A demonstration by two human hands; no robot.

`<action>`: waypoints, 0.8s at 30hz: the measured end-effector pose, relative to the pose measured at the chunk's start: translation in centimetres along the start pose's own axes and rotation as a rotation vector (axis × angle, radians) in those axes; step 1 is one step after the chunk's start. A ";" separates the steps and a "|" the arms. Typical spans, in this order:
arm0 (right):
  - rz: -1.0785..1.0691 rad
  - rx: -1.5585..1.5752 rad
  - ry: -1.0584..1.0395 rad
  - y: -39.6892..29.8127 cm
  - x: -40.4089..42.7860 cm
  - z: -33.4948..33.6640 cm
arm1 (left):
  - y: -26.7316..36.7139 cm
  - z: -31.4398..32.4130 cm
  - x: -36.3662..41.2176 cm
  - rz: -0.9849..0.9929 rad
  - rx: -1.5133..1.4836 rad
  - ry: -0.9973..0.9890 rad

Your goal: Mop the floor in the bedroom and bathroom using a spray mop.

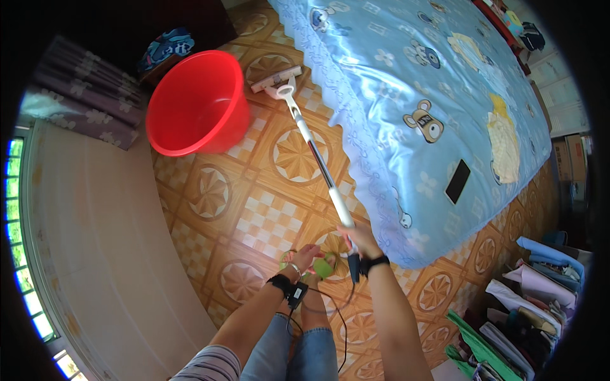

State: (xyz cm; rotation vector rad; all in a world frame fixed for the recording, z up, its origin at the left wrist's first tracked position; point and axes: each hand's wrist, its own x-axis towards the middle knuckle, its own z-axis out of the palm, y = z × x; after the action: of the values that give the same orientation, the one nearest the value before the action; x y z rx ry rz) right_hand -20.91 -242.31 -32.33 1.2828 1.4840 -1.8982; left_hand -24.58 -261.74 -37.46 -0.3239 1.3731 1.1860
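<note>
My right hand is wrapped around the upper handle of a white mop. Its pole slants away from me across the floor. At the far end, the broad flat mop head lies on the tiles, between a red plastic tub and the bed. My left hand hangs free above my green slippers, with loosely bent fingers and nothing visible in it. Both wrists wear black straps with small devices and cables.
The red tub stands left of the mop head. A bed with a blue printed cover borders the right side; a dark-screened phone and small clothes lie on it. Folded clothes fill the lower right. A pale wall runs along the left.
</note>
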 end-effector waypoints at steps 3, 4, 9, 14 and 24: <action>0.121 0.034 0.058 9.8 -7.2 -5.2 | -0.5 4.5 2.7 0.044 0.113 -0.073; 0.131 0.064 0.077 11.7 -11.5 -5.8 | -1.0 5.8 3.6 -0.005 0.151 -0.080; 0.565 -0.044 0.090 24.8 -30.2 -6.8 | -11.0 11.5 8.3 -0.207 0.552 0.098; 0.632 -0.089 0.184 24.3 -38.7 -8.0 | -17.4 20.2 2.9 -0.581 0.439 -0.195; 0.519 -0.016 0.172 14.9 -29.2 -6.5 | -9.7 17.9 4.9 -0.581 0.466 -0.177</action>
State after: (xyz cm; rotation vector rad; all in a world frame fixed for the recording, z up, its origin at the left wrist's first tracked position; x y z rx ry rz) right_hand 7.57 -247.73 -15.75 1.6622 1.0921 -1.4638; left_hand -7.80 -249.78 -41.30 -0.2502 1.2388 0.3907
